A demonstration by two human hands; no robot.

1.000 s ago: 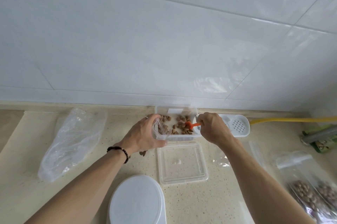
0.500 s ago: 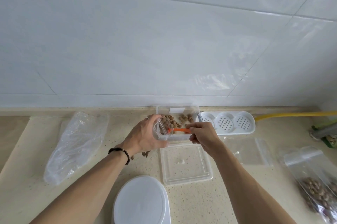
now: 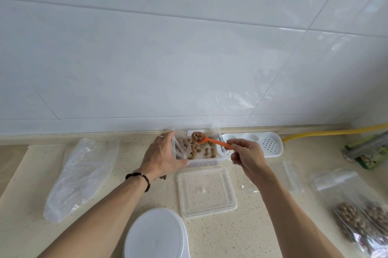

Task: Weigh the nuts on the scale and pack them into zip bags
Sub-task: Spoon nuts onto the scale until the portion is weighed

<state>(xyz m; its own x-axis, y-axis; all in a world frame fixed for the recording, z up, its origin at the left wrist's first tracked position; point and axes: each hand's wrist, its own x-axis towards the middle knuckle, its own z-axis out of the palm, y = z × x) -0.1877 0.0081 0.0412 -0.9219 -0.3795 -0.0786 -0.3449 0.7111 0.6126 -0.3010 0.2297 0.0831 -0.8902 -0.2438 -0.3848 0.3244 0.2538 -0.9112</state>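
Observation:
A clear plastic box (image 3: pixel 216 160) with brown nuts (image 3: pixel 201 149) in it stands at the wall edge of the counter. My left hand (image 3: pixel 161 156) grips a small clear zip bag (image 3: pixel 180 148) at the box's left end, its mouth held toward the nuts. My right hand (image 3: pixel 246 156) pinches the handle of an orange spoon (image 3: pixel 216 142), whose bowl is raised over the box with several nuts heaped on it. The white oval scale (image 3: pixel 155 234) lies at the near edge, below my arms.
The box's clear lid (image 3: pixel 206 191) lies on the counter in front of it. A crumpled plastic bag (image 3: pixel 81 176) is at the left. A white perforated tray (image 3: pixel 268 144), an empty zip bag (image 3: pixel 291 176) and filled nut bags (image 3: pixel 354 215) lie to the right. A yellow hose (image 3: pixel 327 132) runs along the wall.
The spoon has come up out of the nuts with a load, and my right hand has drawn back to the right. My left hand still holds the bag at the box.

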